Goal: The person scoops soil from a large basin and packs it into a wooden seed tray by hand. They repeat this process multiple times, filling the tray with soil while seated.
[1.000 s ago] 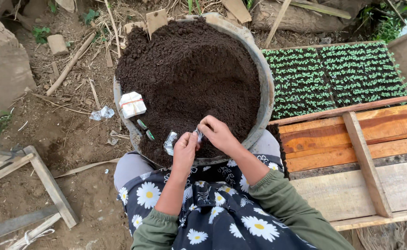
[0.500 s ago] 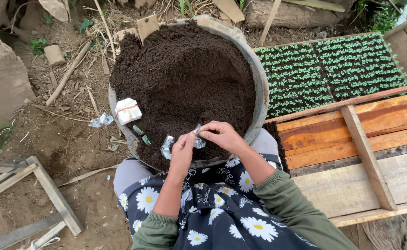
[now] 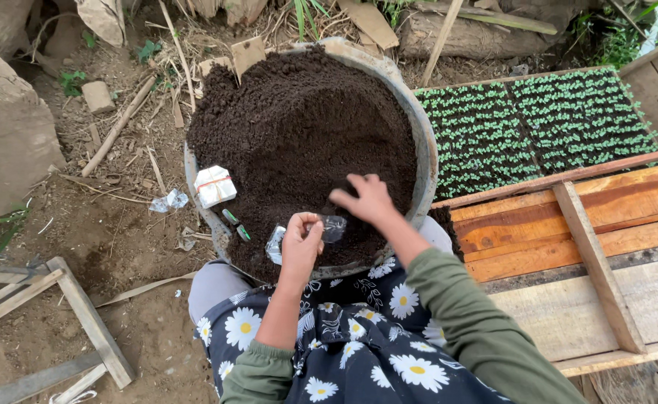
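A big round basin (image 3: 427, 150) heaped with dark soil (image 3: 306, 127) stands in front of me. My left hand (image 3: 301, 245) is shut on a small clear plastic bag (image 3: 333, 228) held open above the basin's near rim. My right hand (image 3: 368, 197) hovers over the soil just beyond the bag, fingers spread and holding nothing. On the soil's left edge lie a white packet (image 3: 214, 185), a small green item (image 3: 235, 224) and another crumpled clear bag (image 3: 275, 245).
Seedling trays (image 3: 538, 127) with rows of small green sprouts lie to the right, beside a wooden frame (image 3: 568, 224). A wooden stand (image 3: 67, 314) lies at lower left on bare dirt with sticks, stones and a plastic scrap (image 3: 168, 200).
My right hand has let go of the bag and moved out over the soil with fingers spread. My left hand keeps the bag. The camera has drifted slightly.
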